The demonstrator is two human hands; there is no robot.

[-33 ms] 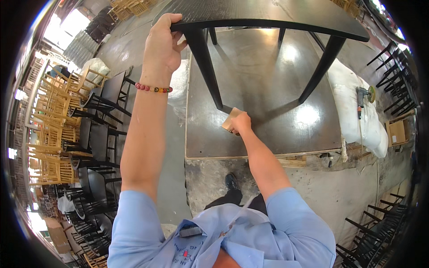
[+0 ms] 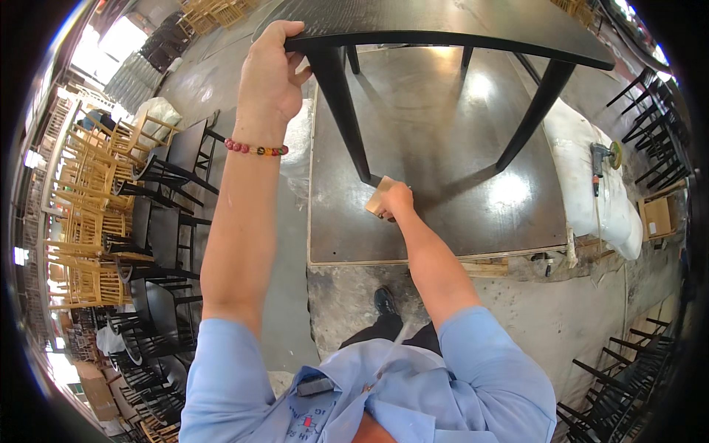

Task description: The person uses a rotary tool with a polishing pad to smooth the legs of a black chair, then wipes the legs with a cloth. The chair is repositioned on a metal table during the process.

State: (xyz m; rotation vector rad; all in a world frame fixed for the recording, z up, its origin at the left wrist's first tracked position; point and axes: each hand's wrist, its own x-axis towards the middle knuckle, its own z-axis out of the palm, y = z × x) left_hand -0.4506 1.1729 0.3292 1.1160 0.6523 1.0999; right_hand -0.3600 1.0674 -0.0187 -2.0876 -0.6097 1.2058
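Observation:
A black wooden table (image 2: pixel 450 33) with tapered legs stands on a low, dark, shiny platform (image 2: pixel 436 244). My left hand (image 2: pixel 272 77) is closed over the near left corner of its top, beside the front left leg (image 2: pixel 341 111). Down by that leg's foot, my right hand (image 2: pixel 397 198) grips a small, flat tan block (image 2: pixel 379 193). The block's edge is close to the foot; whether they touch, I cannot tell. The front right leg (image 2: pixel 533 118) meets the platform farther right, away from both hands.
White wrapped bundles (image 2: pixel 591 177) lie along the platform's right side, with a power tool (image 2: pixel 598 166) on top. Black chairs (image 2: pixel 159 303) and pale wooden chairs (image 2: pixel 88 244) are stacked at left. More black chairs (image 2: pixel 617 384) stand at lower right. A cardboard box (image 2: pixel 657 218) sits at far right.
The view has shifted very slightly. Both hands keep their places on the table corner and the tan block.

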